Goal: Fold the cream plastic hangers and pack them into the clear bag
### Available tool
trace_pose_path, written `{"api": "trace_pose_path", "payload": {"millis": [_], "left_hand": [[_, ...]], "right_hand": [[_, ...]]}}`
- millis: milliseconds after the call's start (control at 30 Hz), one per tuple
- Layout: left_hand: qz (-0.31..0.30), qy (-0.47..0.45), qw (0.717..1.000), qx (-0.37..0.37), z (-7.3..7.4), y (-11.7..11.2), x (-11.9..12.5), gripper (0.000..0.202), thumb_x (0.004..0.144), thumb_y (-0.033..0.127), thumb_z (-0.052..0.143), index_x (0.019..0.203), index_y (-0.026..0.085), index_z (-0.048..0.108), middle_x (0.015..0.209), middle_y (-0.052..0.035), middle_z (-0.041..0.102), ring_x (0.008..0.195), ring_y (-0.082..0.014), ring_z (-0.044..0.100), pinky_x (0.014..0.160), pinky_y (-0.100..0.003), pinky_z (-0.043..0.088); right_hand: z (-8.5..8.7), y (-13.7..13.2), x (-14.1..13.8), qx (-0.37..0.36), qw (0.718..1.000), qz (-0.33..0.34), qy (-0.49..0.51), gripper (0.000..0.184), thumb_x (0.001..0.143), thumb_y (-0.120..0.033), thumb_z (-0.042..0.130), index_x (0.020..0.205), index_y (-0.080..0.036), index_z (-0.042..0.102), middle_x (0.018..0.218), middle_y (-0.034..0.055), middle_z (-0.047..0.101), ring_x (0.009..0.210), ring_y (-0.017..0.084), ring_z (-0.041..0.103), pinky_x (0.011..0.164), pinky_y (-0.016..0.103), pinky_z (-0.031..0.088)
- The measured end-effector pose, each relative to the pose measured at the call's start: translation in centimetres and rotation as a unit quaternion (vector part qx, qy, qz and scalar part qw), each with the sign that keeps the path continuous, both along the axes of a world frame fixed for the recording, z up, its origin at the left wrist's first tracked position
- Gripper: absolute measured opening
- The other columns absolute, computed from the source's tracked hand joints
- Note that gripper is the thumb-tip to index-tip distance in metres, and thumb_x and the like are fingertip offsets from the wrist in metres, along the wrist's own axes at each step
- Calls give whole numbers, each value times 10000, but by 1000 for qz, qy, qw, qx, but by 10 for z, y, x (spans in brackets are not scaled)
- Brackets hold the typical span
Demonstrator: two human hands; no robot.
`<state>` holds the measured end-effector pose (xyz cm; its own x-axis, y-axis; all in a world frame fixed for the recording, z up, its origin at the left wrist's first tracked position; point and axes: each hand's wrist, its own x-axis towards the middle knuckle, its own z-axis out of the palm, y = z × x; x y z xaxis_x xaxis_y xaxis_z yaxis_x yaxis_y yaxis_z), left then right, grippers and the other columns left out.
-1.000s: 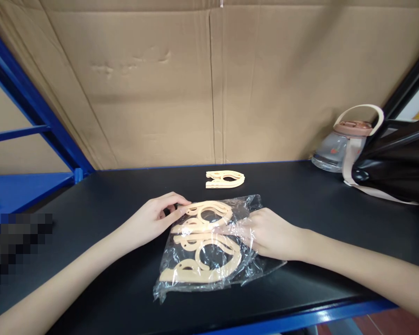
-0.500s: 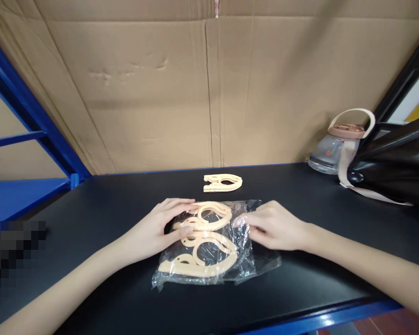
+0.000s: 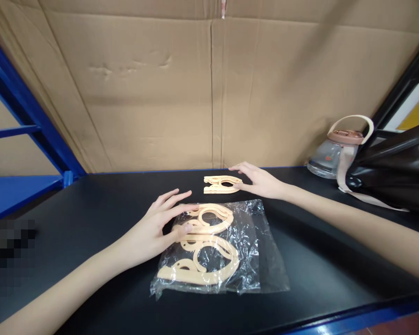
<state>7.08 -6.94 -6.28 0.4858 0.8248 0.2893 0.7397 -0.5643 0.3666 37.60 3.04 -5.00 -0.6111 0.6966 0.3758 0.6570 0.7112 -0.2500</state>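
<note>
A clear plastic bag (image 3: 270, 260) lies flat on the black tabletop, with beige folding hangers (image 3: 221, 274) inside it. My left hand (image 3: 157, 228) rests on the bag's left side, its thumb and index finger on the upper hanger through the film and its other fingers spread. Beyond the bag lies another beige hanger (image 3: 218, 190), folded and loose. At that hanger's right end is my right hand (image 3: 261, 181), thumb and fingers apart around the curved tip. Whether the thumb touches it I cannot tell.
A transparent water bottle (image 3: 326, 156) with a pink lid and strap stands at the back right, beside a shiny black bag (image 3: 398, 163). Cardboard (image 3: 143, 93) walls off the back. A blue metal frame (image 3: 52, 144) rises on the left.
My right hand has left the plastic bag's right edge, opened, and moved away from me to the loose hanger. The bag's right part now lies flatter. My left hand stays on the bag.
</note>
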Motion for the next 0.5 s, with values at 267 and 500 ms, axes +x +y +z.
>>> {"api": "trace_pose_path", "payload": {"millis": [267, 500], "left_hand": [[14, -7, 1000, 11, 4, 0, -4, 447, 914, 531, 432, 1304, 325, 504, 1491, -9, 368, 1413, -299, 179, 1118, -563, 244], [26, 13, 999, 28, 9, -4, -2, 433, 936, 494, 404, 1313, 296, 481, 1481, -24, 380, 1408, -285, 205, 1115, -546, 275]], "right_hand": [[-8, 25, -25, -69, 997, 21, -28, 715, 764, -561, 643, 1326, -173, 430, 1216, 138, 591, 1092, 288, 568, 912, 436, 437], [-1, 18, -17, -29, 999, -7, 38, 594, 771, -464, 668, 1244, -179, 451, 1258, 109, 557, 1139, 256, 532, 961, 427, 412]]}}
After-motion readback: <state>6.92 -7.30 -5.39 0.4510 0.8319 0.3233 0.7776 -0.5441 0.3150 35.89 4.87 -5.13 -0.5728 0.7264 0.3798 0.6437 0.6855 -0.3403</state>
